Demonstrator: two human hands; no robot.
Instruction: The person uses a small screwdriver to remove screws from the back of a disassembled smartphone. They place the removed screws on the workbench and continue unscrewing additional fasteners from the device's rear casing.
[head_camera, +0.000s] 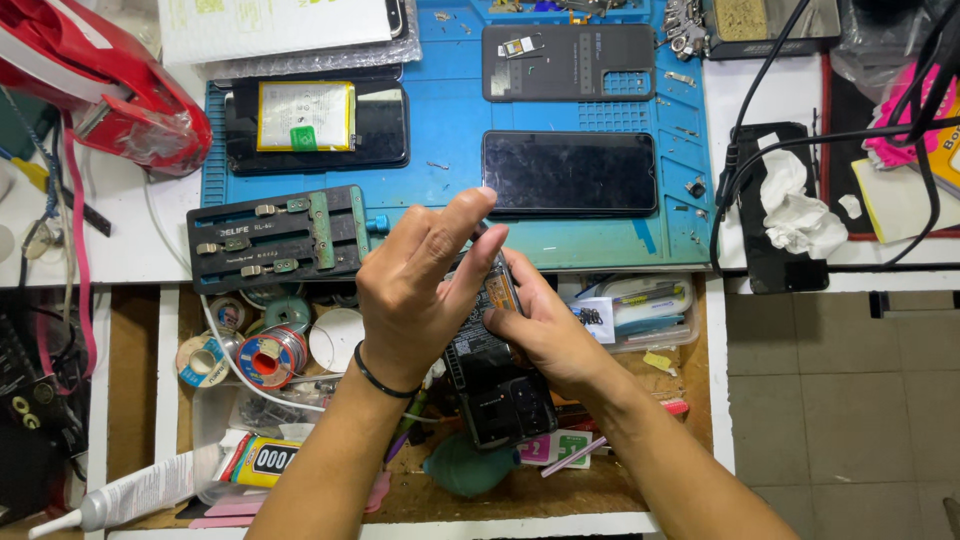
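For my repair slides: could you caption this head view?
Both hands, left and right, hold an opened phone above a blue work mat.

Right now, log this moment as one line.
left hand: grips opened black phone | right hand: supports it | below: blue rubber work mat

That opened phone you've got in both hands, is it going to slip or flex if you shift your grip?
The opened phone looks stiff, so it probably won't flex. Its exposed insides look fragile. The left hand and right hand grip near its upper end only, so the lower end could swing.
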